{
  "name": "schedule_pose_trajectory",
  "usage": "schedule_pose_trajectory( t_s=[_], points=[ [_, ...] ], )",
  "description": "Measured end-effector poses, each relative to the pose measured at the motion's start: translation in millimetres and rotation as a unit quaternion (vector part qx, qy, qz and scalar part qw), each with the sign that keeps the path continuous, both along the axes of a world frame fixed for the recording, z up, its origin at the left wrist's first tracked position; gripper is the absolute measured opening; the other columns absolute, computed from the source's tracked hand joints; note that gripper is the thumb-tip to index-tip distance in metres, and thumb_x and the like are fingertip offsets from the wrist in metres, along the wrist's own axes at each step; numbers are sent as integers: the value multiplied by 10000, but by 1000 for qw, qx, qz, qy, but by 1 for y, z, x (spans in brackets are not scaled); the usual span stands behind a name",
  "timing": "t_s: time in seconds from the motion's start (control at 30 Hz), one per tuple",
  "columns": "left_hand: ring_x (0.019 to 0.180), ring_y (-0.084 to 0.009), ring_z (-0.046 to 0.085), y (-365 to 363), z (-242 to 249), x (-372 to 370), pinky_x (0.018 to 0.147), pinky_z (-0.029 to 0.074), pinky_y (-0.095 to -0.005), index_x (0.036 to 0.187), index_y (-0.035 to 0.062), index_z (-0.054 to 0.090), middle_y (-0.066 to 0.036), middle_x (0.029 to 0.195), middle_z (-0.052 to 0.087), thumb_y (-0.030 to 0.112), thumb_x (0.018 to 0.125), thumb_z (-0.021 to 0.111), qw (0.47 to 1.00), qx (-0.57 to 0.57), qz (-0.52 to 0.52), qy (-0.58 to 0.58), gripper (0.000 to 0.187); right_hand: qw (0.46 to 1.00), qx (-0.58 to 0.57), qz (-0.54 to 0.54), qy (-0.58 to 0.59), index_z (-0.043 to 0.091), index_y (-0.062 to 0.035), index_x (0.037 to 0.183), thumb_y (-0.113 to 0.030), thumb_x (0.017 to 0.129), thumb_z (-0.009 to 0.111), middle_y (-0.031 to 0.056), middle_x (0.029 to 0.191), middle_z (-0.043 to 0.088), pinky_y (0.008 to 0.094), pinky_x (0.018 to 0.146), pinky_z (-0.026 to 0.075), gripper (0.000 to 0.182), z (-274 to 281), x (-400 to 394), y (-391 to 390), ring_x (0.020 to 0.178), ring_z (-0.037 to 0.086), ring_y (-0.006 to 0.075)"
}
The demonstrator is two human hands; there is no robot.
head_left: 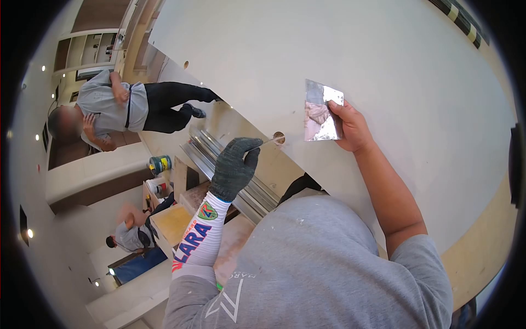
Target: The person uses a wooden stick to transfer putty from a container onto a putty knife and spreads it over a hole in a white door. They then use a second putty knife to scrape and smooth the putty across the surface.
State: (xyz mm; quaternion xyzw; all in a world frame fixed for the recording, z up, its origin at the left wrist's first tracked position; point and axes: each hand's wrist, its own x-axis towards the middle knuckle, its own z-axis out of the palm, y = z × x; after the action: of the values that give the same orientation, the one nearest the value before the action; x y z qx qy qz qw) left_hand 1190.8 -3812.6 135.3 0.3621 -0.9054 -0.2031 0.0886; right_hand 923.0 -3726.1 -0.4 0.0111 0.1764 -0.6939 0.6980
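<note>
My left hand (235, 167), in a dark glove, is closed around a thin, light-coloured tool (269, 142) whose exact kind I cannot make out. The tool's tip reaches a round hole (279, 137) near the edge of a large pale board (394, 60). Bare, my right hand (350, 127) grips a flat metal putty plate (330, 127) by one edge, thumb on its face. A lump of pinkish-grey putty (316, 113) is smeared on the plate. The plate is in front of the board, to the right of the hole.
Another round hole (186, 64) lies farther along the board's edge. Long metal profiles (252, 197) are beyond it, near a bucket (160, 164) and a yellowish-topped box (170, 223). One person in grey (112, 104) stands at left; another (131, 233) is farther back.
</note>
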Motion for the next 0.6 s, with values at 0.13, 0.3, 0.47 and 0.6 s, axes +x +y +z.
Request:
schedule_pose_trajectory(
  t_s=[0.13,0.3,0.47,0.6],
  points=[
    [928,-312,692,0,-2,6,854,549,-390,1027,43,702,-134,986,709,-1,844,678,998,-10,-53,-17,190,1000,0,5,4,547,-38,1265,-147,1023,550,74,1176,654,360,884,586,265,1,-1,0,1057,660,167],
    [951,-307,684,2,4,4,861,546,-390,1037,44,696,-132,1000,710,-5,846,659,998,-20,-58,-1,200,1000,4,6,8,529,-31,1283,-165,1024,552,75,1184,651,357,910,572,293,10,-1,-5,1075,652,166],
    [925,-238,672,4,-9,20,835,541,-326,1045,43,680,-120,1009,691,51,911,654,980,126,132,78,137,1000,10,0,22,510,-19,1300,-170,1023,549,80,1205,644,367,920,568,318,-4,2,-4,1080,652,170],
    [915,-176,659,8,-32,53,820,534,-302,1135,24,670,-106,990,680,84,940,649,941,259,174,131,205,1000,9,1,27,489,-19,1320,-164,1028,521,102,1231,637,394,932,569,327,1,0,0,1093,658,203]
  ],
)
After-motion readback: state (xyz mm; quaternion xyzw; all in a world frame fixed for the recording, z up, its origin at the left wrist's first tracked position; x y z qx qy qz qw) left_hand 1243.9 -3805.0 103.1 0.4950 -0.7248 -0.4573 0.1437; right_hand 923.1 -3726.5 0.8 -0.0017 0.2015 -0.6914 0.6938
